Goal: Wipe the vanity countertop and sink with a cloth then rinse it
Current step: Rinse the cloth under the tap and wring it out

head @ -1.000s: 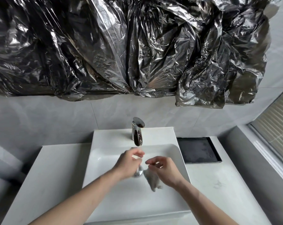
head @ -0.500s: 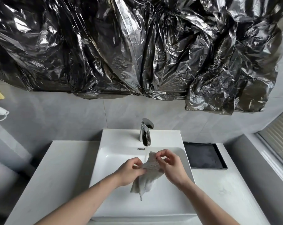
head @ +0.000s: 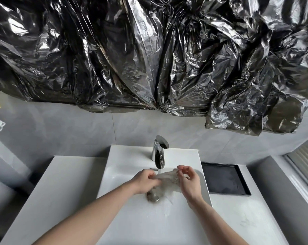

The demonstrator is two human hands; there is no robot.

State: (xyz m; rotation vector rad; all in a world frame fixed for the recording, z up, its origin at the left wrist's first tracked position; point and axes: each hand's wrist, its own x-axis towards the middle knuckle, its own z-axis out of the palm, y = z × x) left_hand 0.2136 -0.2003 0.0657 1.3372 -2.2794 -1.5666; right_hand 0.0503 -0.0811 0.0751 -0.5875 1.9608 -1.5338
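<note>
One pale grey, wet cloth (head: pixel 168 180), stretched with its long axis running left to right at lower centre of the frame under the single chrome faucet (head: pixel 159 152), hangs over the white rectangular sink (head: pixel 132 218), its ends pinched by two hands, left hand (head: pixel 146 182) and right hand (head: pixel 189 183).

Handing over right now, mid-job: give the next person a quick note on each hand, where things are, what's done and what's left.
Left hand grips one end of the cloth; right hand pinches the other.
The cloth is spread between them under the faucet, over the sink drain; water is running onto it.
Done: rinsing under way; whether the wiping is complete cannot be told.
Left: finish rinsing, wring out, shut off the water.
</note>
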